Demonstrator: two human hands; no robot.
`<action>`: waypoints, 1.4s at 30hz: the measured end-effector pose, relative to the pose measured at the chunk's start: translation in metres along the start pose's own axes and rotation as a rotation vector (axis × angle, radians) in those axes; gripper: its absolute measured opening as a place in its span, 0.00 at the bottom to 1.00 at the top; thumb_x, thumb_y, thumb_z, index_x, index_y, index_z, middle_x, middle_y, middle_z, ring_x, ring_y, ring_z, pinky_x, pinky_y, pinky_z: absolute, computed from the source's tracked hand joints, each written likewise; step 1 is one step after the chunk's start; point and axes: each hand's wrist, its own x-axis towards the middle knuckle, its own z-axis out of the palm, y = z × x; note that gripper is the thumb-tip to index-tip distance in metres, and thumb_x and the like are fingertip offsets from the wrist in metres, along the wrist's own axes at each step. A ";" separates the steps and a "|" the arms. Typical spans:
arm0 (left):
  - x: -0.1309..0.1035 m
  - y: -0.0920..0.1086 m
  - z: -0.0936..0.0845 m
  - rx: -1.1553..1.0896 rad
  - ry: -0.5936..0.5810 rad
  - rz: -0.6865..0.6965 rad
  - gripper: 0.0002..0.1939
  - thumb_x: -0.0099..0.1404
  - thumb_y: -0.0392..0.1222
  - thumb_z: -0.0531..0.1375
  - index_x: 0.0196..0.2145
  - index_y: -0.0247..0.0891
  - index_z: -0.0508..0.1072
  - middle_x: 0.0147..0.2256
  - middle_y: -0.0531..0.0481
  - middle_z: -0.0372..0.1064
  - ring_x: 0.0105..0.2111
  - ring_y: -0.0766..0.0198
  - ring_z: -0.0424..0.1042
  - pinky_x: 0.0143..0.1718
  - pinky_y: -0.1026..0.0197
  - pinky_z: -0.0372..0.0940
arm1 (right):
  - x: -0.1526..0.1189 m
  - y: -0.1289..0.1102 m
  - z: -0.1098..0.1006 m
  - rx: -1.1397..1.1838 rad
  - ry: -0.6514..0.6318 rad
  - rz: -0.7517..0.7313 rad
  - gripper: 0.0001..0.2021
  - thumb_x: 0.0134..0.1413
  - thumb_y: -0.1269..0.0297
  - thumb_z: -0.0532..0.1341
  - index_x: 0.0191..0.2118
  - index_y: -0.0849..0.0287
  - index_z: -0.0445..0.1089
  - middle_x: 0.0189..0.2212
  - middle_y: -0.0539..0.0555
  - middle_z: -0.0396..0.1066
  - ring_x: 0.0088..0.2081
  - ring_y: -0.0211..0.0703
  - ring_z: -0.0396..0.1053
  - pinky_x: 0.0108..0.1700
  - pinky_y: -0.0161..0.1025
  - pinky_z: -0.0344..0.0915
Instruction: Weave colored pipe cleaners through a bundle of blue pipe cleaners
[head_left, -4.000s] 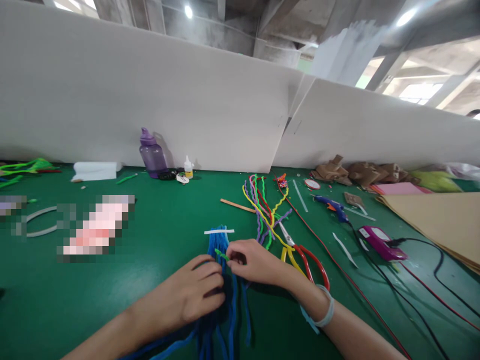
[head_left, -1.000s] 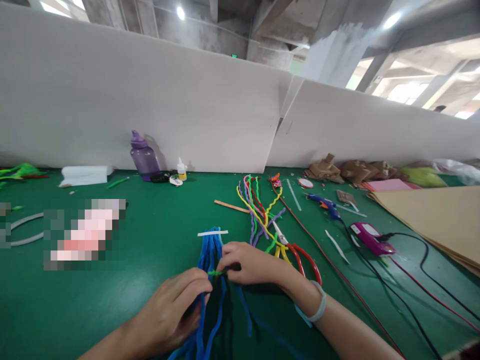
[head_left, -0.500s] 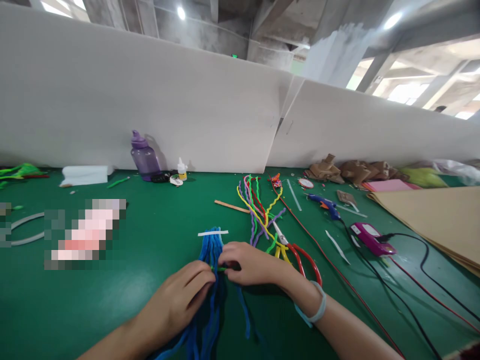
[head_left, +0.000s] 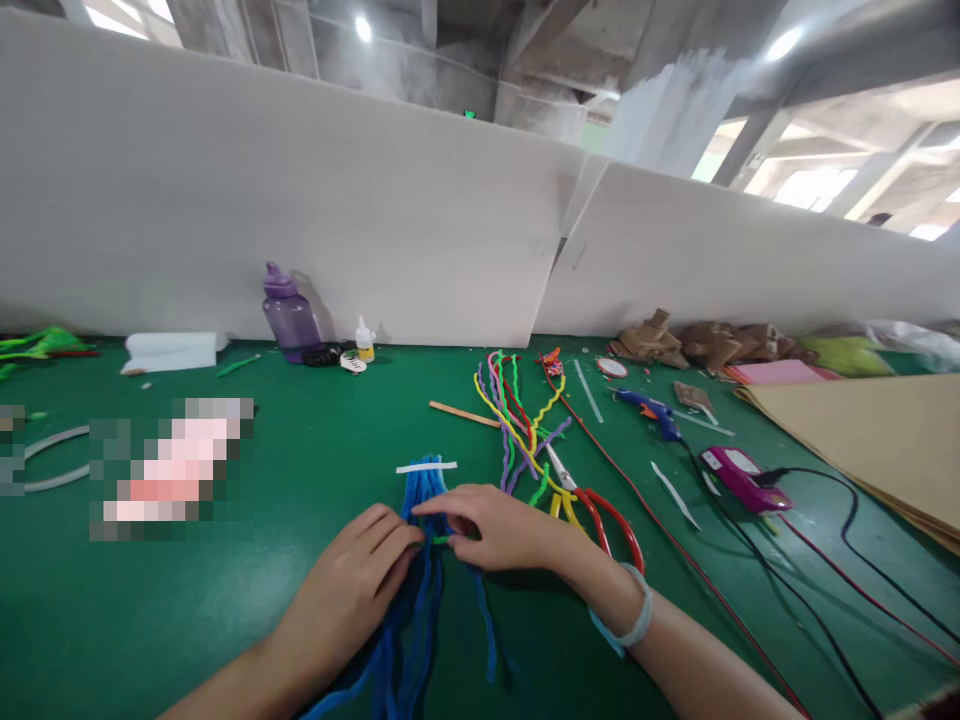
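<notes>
A bundle of blue fuzzy pipe cleaners (head_left: 425, 600) hangs down the table toward me, its far ends crossed by a white strip (head_left: 426, 467). Threaded sideways among the blue strands is a short green pipe cleaner (head_left: 439, 540). On the left side of the bundle, my left hand (head_left: 364, 570) is closed, fingertips pinched at the green piece's left end, which they hide. My right hand (head_left: 499, 525) comes from the right, its thumb by the green piece's other end. Its index finger reaches across the blue strands; the remaining fingers are curled.
Red-handled scissors (head_left: 611, 525) lie by my right forearm, beside a heap of colored pipe cleaners (head_left: 517, 410) and a wooden stick (head_left: 463, 413). Farther right are a blue glue gun (head_left: 652, 410), a magenta device (head_left: 744, 480) and cables. A purple bottle (head_left: 289, 318) stands against the white partition (head_left: 300, 190).
My right index finger has stretched left over the blue strands. My left fingers have shifted slightly left and up. The rest of the table looks the same.
</notes>
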 end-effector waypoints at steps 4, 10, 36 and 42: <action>0.000 -0.002 0.002 -0.017 -0.030 -0.024 0.11 0.70 0.35 0.49 0.37 0.37 0.70 0.33 0.49 0.66 0.36 0.61 0.63 0.39 0.58 0.61 | 0.004 -0.001 0.006 -0.057 0.032 0.003 0.17 0.58 0.72 0.52 0.51 0.57 0.69 0.43 0.55 0.72 0.44 0.41 0.67 0.49 0.37 0.61; -0.001 -0.003 0.003 -0.013 -0.045 -0.014 0.10 0.69 0.34 0.49 0.35 0.37 0.70 0.33 0.49 0.66 0.36 0.60 0.62 0.39 0.58 0.61 | 0.008 0.002 0.025 -0.135 0.168 0.093 0.12 0.59 0.68 0.55 0.47 0.56 0.71 0.43 0.52 0.73 0.45 0.41 0.68 0.49 0.36 0.60; -0.006 -0.001 0.000 0.046 -0.038 -0.016 0.09 0.68 0.33 0.52 0.32 0.35 0.70 0.32 0.48 0.66 0.35 0.59 0.62 0.37 0.56 0.64 | 0.054 -0.025 0.028 -0.486 0.162 0.644 0.10 0.50 0.65 0.54 0.30 0.58 0.73 0.30 0.56 0.76 0.34 0.49 0.73 0.30 0.37 0.58; -0.007 0.000 0.002 0.062 -0.033 -0.013 0.09 0.67 0.33 0.51 0.32 0.35 0.70 0.32 0.48 0.66 0.35 0.59 0.62 0.37 0.56 0.64 | 0.054 -0.029 0.029 -0.486 0.180 0.676 0.10 0.52 0.65 0.54 0.32 0.59 0.73 0.31 0.56 0.76 0.34 0.47 0.73 0.31 0.36 0.58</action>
